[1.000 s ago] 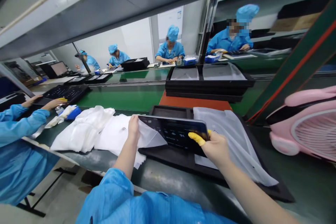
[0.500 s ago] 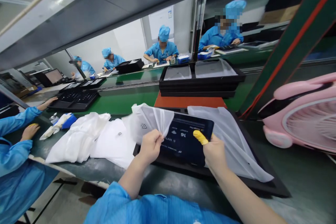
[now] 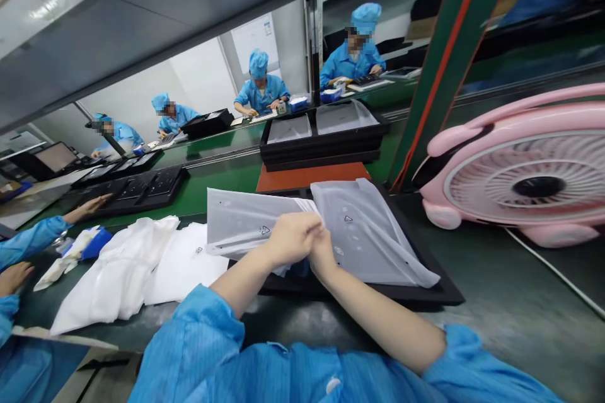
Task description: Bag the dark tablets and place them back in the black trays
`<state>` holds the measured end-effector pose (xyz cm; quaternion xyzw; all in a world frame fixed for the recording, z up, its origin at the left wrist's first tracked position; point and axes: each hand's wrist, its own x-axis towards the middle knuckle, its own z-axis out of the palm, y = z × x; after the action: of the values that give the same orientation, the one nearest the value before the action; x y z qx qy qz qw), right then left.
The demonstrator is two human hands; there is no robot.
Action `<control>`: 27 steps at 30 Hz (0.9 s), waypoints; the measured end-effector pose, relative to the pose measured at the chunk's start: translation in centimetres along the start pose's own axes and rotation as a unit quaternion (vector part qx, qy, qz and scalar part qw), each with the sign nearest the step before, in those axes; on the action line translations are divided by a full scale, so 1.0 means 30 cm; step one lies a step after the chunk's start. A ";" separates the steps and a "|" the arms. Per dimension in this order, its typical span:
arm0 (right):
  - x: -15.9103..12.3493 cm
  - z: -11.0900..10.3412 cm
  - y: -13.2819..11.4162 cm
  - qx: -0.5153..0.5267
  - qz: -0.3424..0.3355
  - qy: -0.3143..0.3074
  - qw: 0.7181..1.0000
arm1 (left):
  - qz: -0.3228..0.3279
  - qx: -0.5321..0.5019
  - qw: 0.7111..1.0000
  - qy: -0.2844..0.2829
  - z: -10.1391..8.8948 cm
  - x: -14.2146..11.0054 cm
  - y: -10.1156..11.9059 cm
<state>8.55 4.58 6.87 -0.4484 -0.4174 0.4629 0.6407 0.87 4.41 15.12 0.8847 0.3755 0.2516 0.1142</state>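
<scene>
A pink fan [image 3: 513, 170] stands on the green bench [image 3: 529, 264].

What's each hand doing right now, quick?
Left hand: closed, gripping the translucent bag's gathered end.
Right hand: closed against the left; what it grips is hidden.

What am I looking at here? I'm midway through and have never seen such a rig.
There is no robot: these are a person's two hands, seen by one head camera facing forward and down. The left hand and right hand meet at the gathered end of a cloudy bag, above a black tray. A flat bag lies on the tray's right side. The bench also holds white bags to the left and a pink fan to the right.
</scene>
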 end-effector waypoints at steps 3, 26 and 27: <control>0.010 -0.018 -0.039 -0.002 0.009 -0.015 1.000 | 0.004 -0.012 1.000 -0.021 -0.058 -0.044 -0.009; 0.378 -0.132 -0.529 -0.475 -0.221 -0.462 0.715 | -0.267 -0.416 0.808 0.322 -0.156 -0.185 -0.290; 0.400 -0.137 -0.560 -0.468 -0.234 -0.455 0.720 | -0.269 -0.419 0.803 0.327 -0.142 -0.189 -0.293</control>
<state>18.80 12.56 23.42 -0.3151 -0.9137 0.1922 0.1699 -10.07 6.46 13.25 0.4797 0.4710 0.6179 0.4077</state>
